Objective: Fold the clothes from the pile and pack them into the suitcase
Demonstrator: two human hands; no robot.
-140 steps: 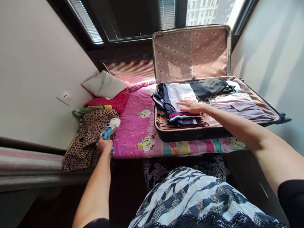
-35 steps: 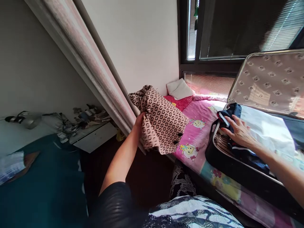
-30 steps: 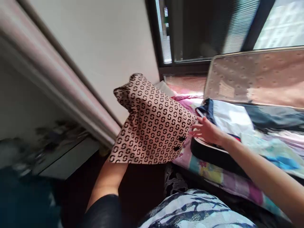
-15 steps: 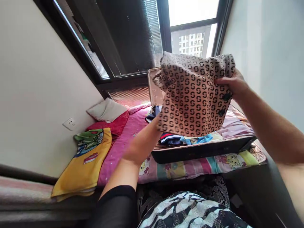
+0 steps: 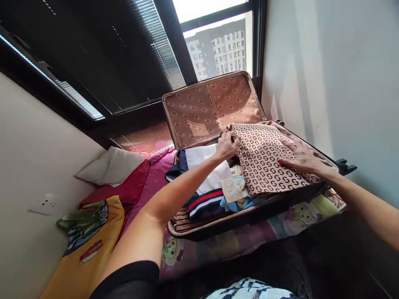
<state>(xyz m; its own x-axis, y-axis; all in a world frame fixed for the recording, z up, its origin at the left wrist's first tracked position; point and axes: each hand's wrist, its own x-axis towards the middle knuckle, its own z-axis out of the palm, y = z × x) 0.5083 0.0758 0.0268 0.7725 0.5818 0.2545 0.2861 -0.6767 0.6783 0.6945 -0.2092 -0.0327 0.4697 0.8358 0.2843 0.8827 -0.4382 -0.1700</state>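
Note:
A folded beige-pink garment [image 5: 262, 160] with a dark repeated print lies over the right half of the open suitcase [image 5: 199, 233]. My left hand [image 5: 228, 145] pinches its upper left corner, fingers curled on the cloth. Flat on the right part of the garment rests my right hand [image 5: 299, 157], its fingers spread. Left of the garment, inside the case, are a white and navy piece of clothing [image 5: 205, 164] with a red and white striped band, and a light blue and cream cloth [image 5: 235, 189]. Whatever lies under the printed garment is hidden.
The suitcase lid [image 5: 212, 106] leans open towards the window [image 5: 218, 45]. The case stands on a bed with a pink sheet [image 5: 162, 162]. At left are a pale pillow [image 5: 112, 166], a red cloth [image 5: 137, 176] and a yellow printed cloth [image 5: 93, 249]. A wall [image 5: 352, 91] rises close at right.
Both hands have lowered the printed garment from mid-air onto the right side of the suitcase. My right hand has let go its grip and flattened on it. The view has shifted, showing more of the lid.

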